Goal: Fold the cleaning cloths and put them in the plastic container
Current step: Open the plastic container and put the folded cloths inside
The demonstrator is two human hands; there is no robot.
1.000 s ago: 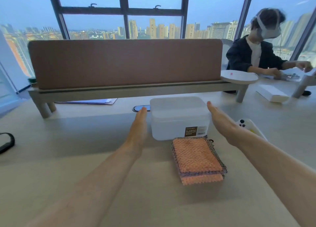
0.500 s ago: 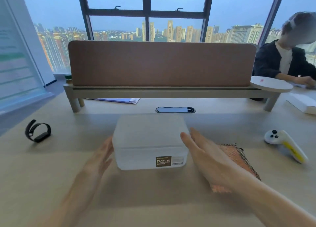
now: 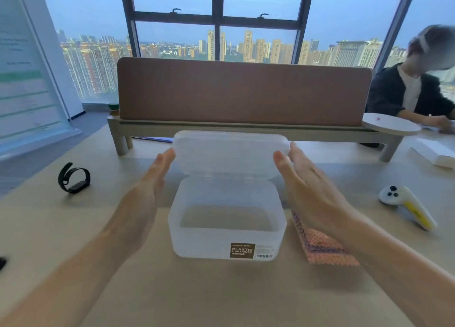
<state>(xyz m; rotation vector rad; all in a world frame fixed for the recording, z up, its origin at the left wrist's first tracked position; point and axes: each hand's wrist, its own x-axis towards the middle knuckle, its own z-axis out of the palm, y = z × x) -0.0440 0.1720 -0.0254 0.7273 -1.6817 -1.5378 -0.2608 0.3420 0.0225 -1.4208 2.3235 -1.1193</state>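
A translucent plastic container (image 3: 226, 238) with a brown label stands open and empty on the table in front of me. Its lid (image 3: 230, 155) is lifted above the container's far rim, held between my two hands. My left hand (image 3: 154, 179) presses its left end with flat fingers, and my right hand (image 3: 301, 176) presses its right end. A stack of folded orange mesh cleaning cloths (image 3: 322, 246) lies on the table just right of the container, partly hidden under my right forearm.
A black wristband (image 3: 73, 177) lies at the left. A white and yellow controller (image 3: 406, 204) lies at the right. A brown desk divider (image 3: 243, 90) on a low shelf crosses the back. Another person (image 3: 416, 90) sits at far right beside a white box (image 3: 435, 152).
Both hands closed in on the container's sides and lifted the lid off. The container now stands open. My view shifted closer and lower.
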